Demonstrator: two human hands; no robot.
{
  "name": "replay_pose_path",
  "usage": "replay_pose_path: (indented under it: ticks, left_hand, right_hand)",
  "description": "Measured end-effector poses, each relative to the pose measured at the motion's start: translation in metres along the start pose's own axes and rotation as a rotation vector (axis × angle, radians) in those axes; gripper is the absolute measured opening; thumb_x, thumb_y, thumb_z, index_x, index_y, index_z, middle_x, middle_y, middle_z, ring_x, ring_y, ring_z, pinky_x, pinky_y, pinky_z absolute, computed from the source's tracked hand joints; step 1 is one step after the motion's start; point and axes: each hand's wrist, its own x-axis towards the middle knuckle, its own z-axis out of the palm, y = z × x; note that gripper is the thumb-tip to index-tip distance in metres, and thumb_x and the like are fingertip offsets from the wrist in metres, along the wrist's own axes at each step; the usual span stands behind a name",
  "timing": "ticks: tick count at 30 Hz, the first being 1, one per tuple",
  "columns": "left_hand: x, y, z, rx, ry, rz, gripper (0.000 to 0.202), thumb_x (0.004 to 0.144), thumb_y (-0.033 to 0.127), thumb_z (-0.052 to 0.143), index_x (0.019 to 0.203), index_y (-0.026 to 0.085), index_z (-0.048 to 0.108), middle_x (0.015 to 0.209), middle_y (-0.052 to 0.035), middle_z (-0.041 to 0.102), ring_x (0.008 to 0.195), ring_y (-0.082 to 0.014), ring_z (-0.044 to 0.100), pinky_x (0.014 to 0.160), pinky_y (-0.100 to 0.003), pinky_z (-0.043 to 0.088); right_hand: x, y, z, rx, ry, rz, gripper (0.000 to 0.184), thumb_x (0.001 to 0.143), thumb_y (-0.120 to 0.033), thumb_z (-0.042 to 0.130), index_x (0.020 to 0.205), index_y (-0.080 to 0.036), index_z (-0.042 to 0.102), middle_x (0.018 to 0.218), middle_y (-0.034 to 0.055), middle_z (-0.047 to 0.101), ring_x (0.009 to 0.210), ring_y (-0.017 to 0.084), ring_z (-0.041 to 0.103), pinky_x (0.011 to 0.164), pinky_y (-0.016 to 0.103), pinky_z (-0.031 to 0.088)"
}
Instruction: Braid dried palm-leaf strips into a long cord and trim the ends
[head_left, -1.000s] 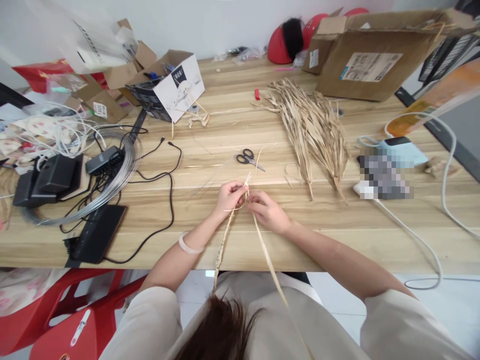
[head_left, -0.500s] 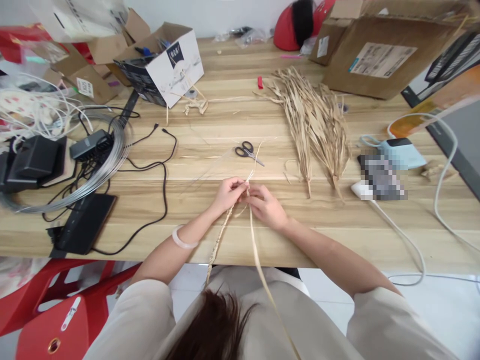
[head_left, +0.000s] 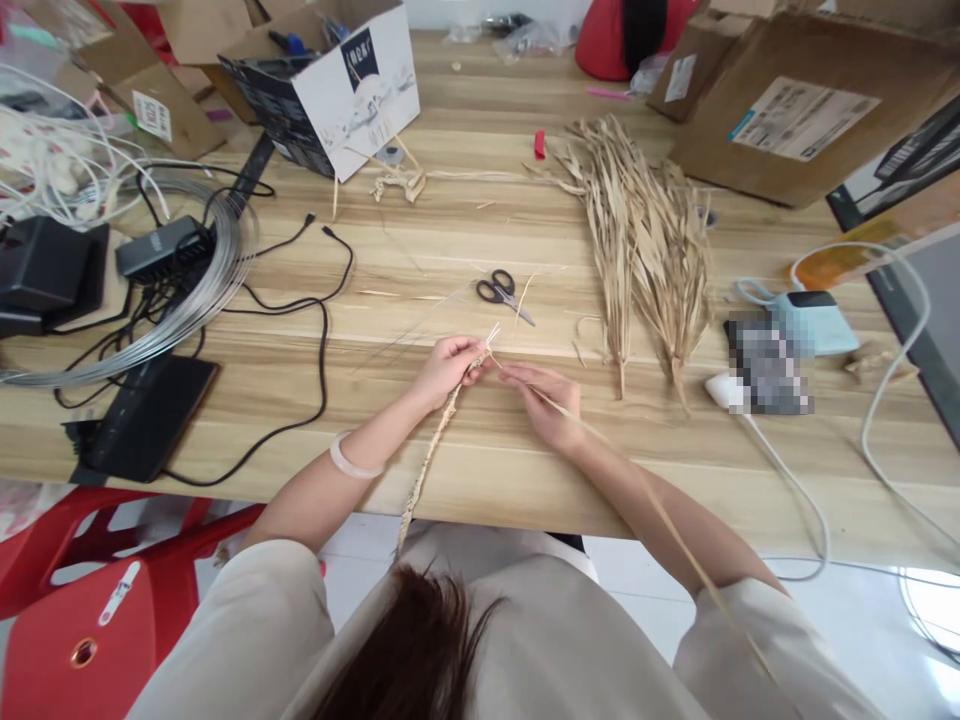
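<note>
My left hand pinches the upper end of a straw-coloured braided cord, whose length runs down toward my lap. A few pale loose ends stick out past the fingertips. To its right, my right hand is closed on a long flat straw strip, drawn off from the cord's end and trailing back over my right forearm. Beyond the hands lie black-handled scissors with a short curved strip beside them. Farther right rest two bundles of dried leaf strips.
At left are a coil of metal wire, black cables and a dark flat device. A white box and a brown carton stand at the back. On the right lie a phone-like object and a light blue device.
My right hand has moved away to the right from my left hand, pulling the strip with it. The strip has swung from hanging down over my lap to lying along my right arm.
</note>
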Motion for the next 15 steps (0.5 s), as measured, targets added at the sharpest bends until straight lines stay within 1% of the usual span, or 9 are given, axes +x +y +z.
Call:
replay_pose_path:
  ticks: [3, 5, 7, 9, 13, 15]
  left_hand:
    - [0.000, 0.001, -0.001, -0.007, -0.019, 0.003, 0.027, 0.070, 0.034, 0.072, 0.075, 0.010, 0.061, 0.055, 0.0012, 0.054, 0.038, -0.0003, 0.035, 0.035, -0.013, 0.018]
    - [-0.001, 0.001, -0.001, 0.005, -0.039, 0.009, 0.029, 0.069, 0.036, 0.073, 0.075, 0.010, 0.061, 0.054, 0.0021, 0.052, 0.037, -0.0001, 0.033, 0.036, -0.014, 0.016]
    - [-0.002, 0.001, -0.001, 0.013, -0.052, 0.011, 0.031, 0.068, 0.038, 0.074, 0.074, 0.010, 0.061, 0.052, 0.0024, 0.051, 0.037, -0.0001, 0.032, 0.036, -0.014, 0.015]
    - [-0.002, 0.000, 0.000, 0.015, -0.064, 0.008, 0.032, 0.067, 0.039, 0.075, 0.074, 0.011, 0.061, 0.051, 0.0029, 0.050, 0.037, -0.0001, 0.032, 0.036, -0.015, 0.015]
    - [-0.005, -0.002, 0.003, 0.029, -0.115, 0.028, 0.033, 0.067, 0.042, 0.075, 0.076, 0.012, 0.063, 0.051, 0.0034, 0.049, 0.037, -0.0005, 0.030, 0.036, -0.016, 0.015]
    - [-0.007, -0.003, 0.005, 0.049, -0.156, 0.055, 0.033, 0.068, 0.043, 0.074, 0.074, 0.012, 0.064, 0.052, 0.0031, 0.049, 0.037, -0.0008, 0.031, 0.036, -0.017, 0.015]
  right_hand:
    - [0.003, 0.001, 0.000, 0.151, 0.071, 0.113, 0.016, 0.085, -0.029, 0.060, 0.091, -0.023, 0.074, 0.088, 0.0040, 0.076, 0.091, 0.019, 0.070, 0.087, 0.037, 0.056]
    - [0.006, 0.002, -0.001, 0.254, 0.122, 0.169, 0.018, 0.085, -0.031, 0.061, 0.092, -0.022, 0.074, 0.078, 0.0038, 0.075, 0.079, 0.018, 0.070, 0.079, 0.035, 0.057]
    - [0.009, 0.003, -0.003, 0.325, 0.154, 0.219, 0.020, 0.084, -0.034, 0.061, 0.091, -0.020, 0.073, 0.074, 0.0037, 0.073, 0.066, 0.015, 0.068, 0.069, 0.032, 0.056]
    - [0.012, 0.004, -0.007, 0.362, 0.164, 0.266, 0.023, 0.083, -0.038, 0.062, 0.088, -0.018, 0.073, 0.073, 0.0038, 0.072, 0.059, 0.013, 0.065, 0.061, 0.029, 0.054]
    - [0.020, 0.009, -0.014, 0.418, 0.143, 0.359, 0.029, 0.080, -0.045, 0.063, 0.082, -0.017, 0.071, 0.069, 0.0025, 0.069, 0.054, 0.011, 0.061, 0.055, 0.027, 0.051]
    - [0.023, 0.013, -0.016, 0.445, 0.136, 0.395, 0.030, 0.079, -0.046, 0.064, 0.080, -0.017, 0.070, 0.066, 0.0017, 0.068, 0.051, 0.010, 0.059, 0.052, 0.025, 0.049]
